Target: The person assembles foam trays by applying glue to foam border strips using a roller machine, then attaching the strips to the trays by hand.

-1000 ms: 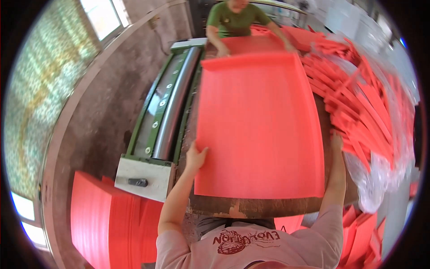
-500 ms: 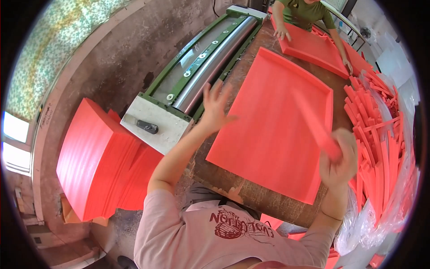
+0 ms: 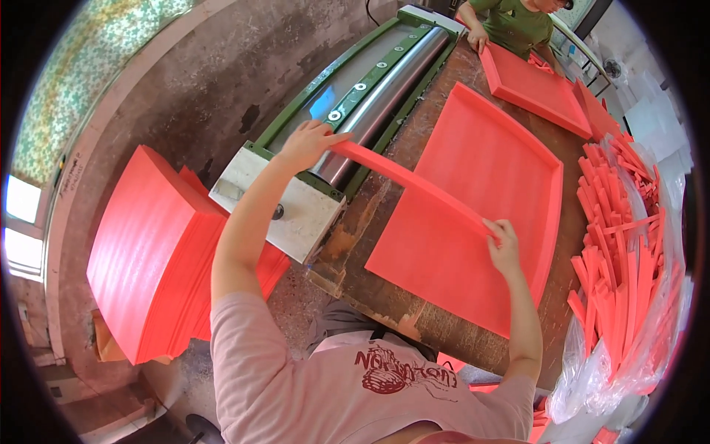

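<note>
A: What is the left hand [image 3: 307,142] doing?

B: It is gripping one end of a long red foam strip [image 3: 414,186], fingers curled round it, up at about 11 o'clock from the person's chest, above the roller machine [image 3: 370,96].

A: And the right hand [image 3: 504,244]?

B: It is pinching the other end of the same strip, fingers closed on it, at about 1 o'clock, over the big red foam sheet [image 3: 481,200]. The strip is hanging in the air between the two hands, running from upper left down to lower right across the near corner of that sheet.

A: Where is the sheet lying?

B: It is lying flat on the brown worktop [image 3: 392,296], with a raised edge showing along its far and right sides. A second red sheet [image 3: 536,85] is sitting beyond it at 12 o'clock, and another person's hand [image 3: 477,38] is resting on its far corner.

A: What else is sitting around them?

B: At 3 o'clock a heap of cut red strips [image 3: 629,251] is piling up beside the worktop, partly in clear plastic. At 9 o'clock a thick stack of red foam sheets [image 3: 155,251] is standing on the floor, just beside the machine's pale end block [image 3: 288,211].
</note>
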A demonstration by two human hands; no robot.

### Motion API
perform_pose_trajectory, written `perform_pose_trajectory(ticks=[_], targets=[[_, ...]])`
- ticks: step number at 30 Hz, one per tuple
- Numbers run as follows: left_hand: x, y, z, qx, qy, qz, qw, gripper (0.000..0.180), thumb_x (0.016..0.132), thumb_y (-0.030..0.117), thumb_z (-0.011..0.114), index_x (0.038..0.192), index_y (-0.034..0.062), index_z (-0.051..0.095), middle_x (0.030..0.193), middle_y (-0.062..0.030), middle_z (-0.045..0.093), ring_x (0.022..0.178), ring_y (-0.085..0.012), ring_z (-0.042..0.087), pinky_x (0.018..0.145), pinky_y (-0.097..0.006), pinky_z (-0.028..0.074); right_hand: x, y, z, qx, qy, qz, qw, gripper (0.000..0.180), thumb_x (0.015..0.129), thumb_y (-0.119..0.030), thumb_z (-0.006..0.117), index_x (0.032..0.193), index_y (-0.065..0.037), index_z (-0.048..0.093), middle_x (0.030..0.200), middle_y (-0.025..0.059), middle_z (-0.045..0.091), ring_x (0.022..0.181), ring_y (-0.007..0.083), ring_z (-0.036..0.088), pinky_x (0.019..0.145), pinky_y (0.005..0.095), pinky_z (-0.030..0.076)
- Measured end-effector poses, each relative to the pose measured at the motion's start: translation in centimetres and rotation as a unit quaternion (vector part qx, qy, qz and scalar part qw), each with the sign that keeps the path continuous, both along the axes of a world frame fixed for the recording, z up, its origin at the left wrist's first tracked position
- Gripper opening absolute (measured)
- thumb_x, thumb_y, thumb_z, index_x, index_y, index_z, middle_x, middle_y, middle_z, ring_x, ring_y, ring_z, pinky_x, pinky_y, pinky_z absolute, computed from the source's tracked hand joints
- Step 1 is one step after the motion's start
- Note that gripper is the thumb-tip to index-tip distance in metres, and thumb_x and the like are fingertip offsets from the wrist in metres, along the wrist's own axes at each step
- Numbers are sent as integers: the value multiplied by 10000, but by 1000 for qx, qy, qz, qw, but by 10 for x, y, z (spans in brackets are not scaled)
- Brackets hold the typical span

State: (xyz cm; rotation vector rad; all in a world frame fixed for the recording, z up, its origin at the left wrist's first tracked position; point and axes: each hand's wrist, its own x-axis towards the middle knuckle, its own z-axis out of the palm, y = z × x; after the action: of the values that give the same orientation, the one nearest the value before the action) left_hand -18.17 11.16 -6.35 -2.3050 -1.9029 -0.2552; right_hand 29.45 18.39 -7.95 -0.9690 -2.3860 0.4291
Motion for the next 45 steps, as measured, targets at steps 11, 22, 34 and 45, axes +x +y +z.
perform_pose_trajectory(ticks=[11, 22, 34, 45], targets=[[-202, -111, 135, 118, 360, 293, 878, 415, 820, 75, 416, 1149, 284, 558, 859, -67, 587, 883, -248, 563, 793, -367, 441, -313, -1, -7, 116, 48, 121, 985, 298, 708, -66, 580, 972, -179, 658, 711, 94, 547, 686, 277, 563, 597, 374, 454], [-36, -36, 304, 351, 114, 0, 929, 513, 803, 4, 559, 1275, 178, 460, 1080, -69, 582, 991, -246, 480, 906, -344, 388, -343, -7, -5, -27, -6, 41, 999, 306, 641, -301, 710, 894, -131, 685, 795, 50, 639, 936, 211, 524, 878, 385, 328], [57, -109, 137, 33, -466, 13, 884, 406, 821, 9, 554, 1214, 77, 475, 1116, -45, 556, 1029, -139, 516, 909, -283, 395, 60, -83, 48, -214, 65, -72, 972, 251, 708, -66, 670, 936, -6, 583, 922, 78, 597, 917, 168, 558, 840, 294, 425], [165, -133, -59, -48, -383, -69, 920, 302, 707, 88, 688, 981, 3, 593, 919, -155, 600, 901, -309, 563, 770, -342, 452, 204, -175, 9, -184, 97, -161, 965, 267, 685, 15, 626, 939, 4, 547, 1017, 113, 563, 970, 200, 538, 843, 285, 403]])
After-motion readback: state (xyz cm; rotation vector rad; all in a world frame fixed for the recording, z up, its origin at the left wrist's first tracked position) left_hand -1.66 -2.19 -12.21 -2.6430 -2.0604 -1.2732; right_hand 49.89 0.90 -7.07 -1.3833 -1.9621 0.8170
